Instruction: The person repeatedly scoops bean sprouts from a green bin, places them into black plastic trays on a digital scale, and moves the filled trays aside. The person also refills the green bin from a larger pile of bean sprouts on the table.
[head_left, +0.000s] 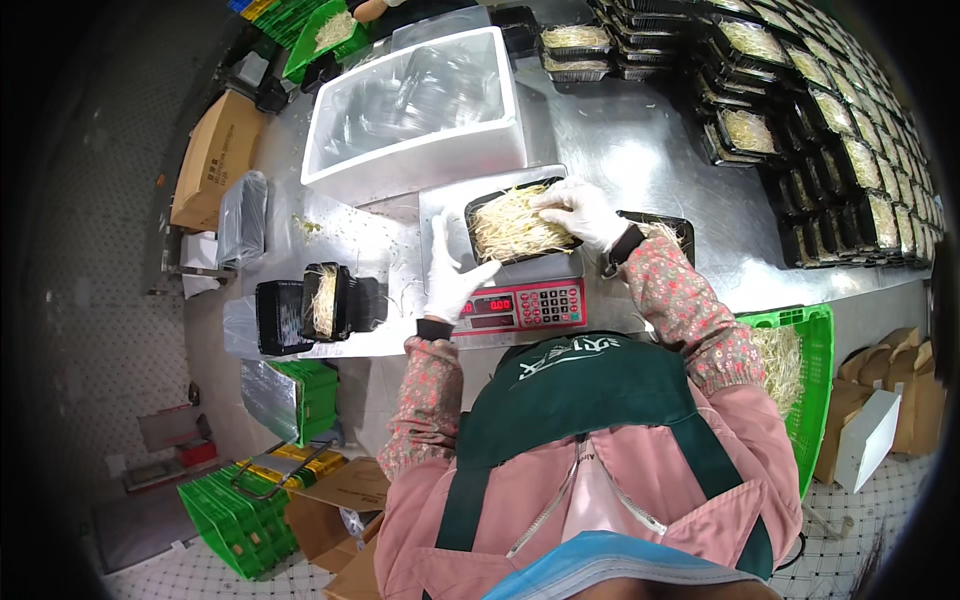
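A black plastic tray heaped with pale bean sprouts sits on the metal pan of a digital scale in front of me. My left hand, in a white glove, is open at the tray's left side, thumb and fingers spread apart. My right hand, also gloved, has its fingertips drawn together on sprouts at the tray's right end. Under my right forearm, a second black tray with sprouts is partly hidden.
A white foam box stands behind the scale. Stacked sprout trays fill the right side. At the left are black trays and a cardboard box. A green crate of sprouts stands at my right. Another person's hand shows at the top.
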